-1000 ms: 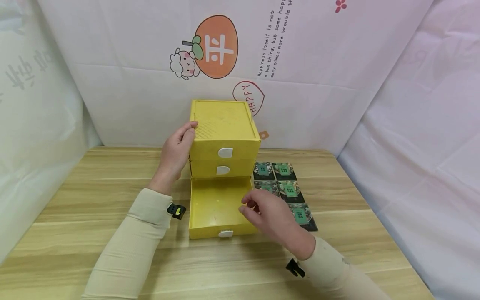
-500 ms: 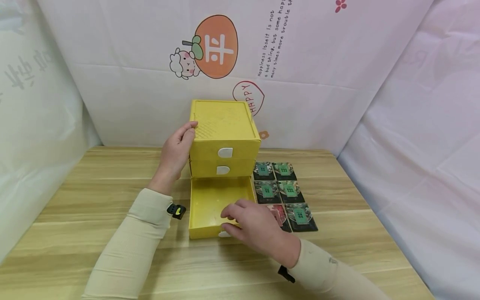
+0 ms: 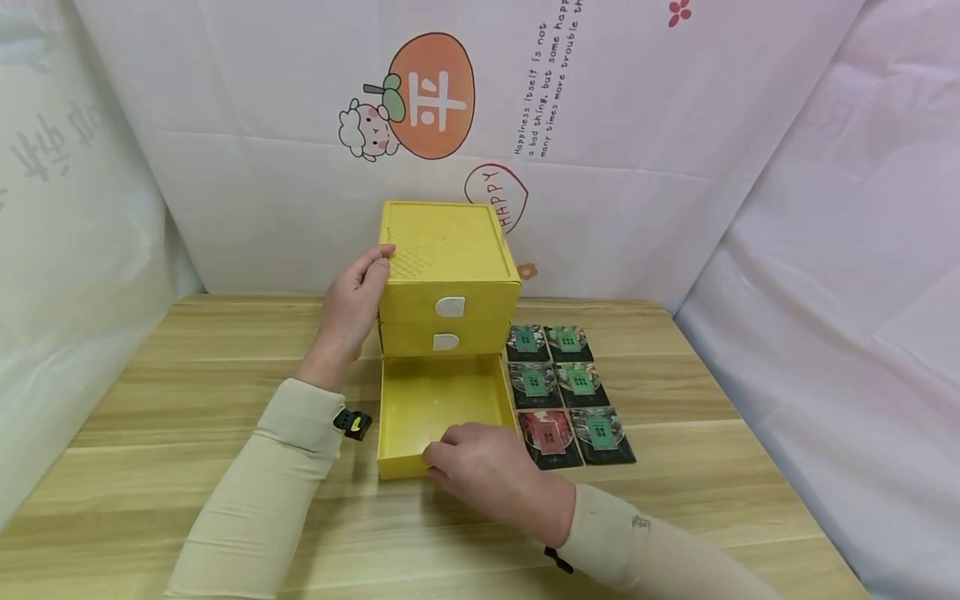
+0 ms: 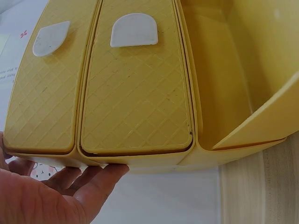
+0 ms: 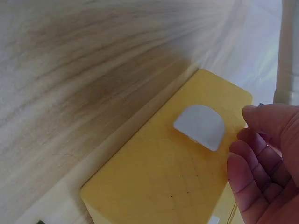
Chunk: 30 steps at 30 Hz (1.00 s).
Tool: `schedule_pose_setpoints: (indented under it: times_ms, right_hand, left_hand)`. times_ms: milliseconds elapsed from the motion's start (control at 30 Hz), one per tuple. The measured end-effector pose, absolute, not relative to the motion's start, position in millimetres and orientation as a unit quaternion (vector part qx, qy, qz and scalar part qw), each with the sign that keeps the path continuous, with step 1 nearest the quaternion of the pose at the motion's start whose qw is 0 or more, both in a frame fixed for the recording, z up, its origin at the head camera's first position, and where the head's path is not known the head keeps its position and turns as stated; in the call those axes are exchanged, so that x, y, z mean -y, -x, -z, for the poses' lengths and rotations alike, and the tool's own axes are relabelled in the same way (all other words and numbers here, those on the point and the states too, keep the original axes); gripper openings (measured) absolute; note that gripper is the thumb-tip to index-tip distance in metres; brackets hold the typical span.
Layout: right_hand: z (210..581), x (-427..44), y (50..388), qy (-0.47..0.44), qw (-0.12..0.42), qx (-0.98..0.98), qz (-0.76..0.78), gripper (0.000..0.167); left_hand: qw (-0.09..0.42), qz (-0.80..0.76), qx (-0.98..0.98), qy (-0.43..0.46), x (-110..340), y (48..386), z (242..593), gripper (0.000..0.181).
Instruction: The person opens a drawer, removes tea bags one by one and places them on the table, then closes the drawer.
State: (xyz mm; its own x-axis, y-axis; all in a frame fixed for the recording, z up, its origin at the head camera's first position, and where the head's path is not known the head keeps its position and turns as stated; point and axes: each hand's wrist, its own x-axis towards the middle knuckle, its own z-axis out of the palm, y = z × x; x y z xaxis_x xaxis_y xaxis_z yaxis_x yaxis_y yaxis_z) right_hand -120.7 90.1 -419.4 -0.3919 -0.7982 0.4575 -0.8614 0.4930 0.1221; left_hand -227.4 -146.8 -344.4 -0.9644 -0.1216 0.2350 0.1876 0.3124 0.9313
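Observation:
A yellow drawer cabinet (image 3: 450,242) stands at the back of the table, its two upper drawers closed. The bottom drawer (image 3: 438,400) is pulled out, and its visible inside is bare. My left hand (image 3: 348,308) rests against the cabinet's left side, fingers at the top edge; in the left wrist view, extended fingers (image 4: 105,186) touch the side wall. Over the front rim of the pulled-out drawer is my right hand (image 3: 498,479). In the right wrist view its loosely bent fingers (image 5: 243,177) and thumb are beside the drawer's white handle (image 5: 201,126), with nothing between them.
Several dark square cards (image 3: 577,383) with green labels lie in rows right of the cabinet, one of them with a red picture (image 3: 551,437). White printed cloth (image 3: 637,208) hangs behind the wooden table (image 3: 225,417) and at both sides.
My right hand has moved left and toward me, from the drawer's right edge to its front rim, uncovering the red card. The left hand and the drawer have stayed put.

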Motion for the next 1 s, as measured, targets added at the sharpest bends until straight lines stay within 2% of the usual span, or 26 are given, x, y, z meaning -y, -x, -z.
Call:
schedule_pose_setpoints:
  times_ms: [333, 667, 1000]
  right_hand:
    - [424, -87, 116, -0.503, 0.296, 0.812, 0.025, 0.019]
    - [424, -84, 111, -0.499, 0.277, 0.818, 0.069, 0.007]
    - [425, -83, 110, -0.486, 0.261, 0.828, 0.096, 0.021]
  left_hand:
    - [0.141, 0.587, 0.797, 0.011, 145, 227, 344, 0.049]
    - [0.140, 0.587, 0.798, 0.013, 145, 227, 345, 0.049]
    - [0.135, 0.587, 0.798, 0.016, 145, 227, 345, 0.050]
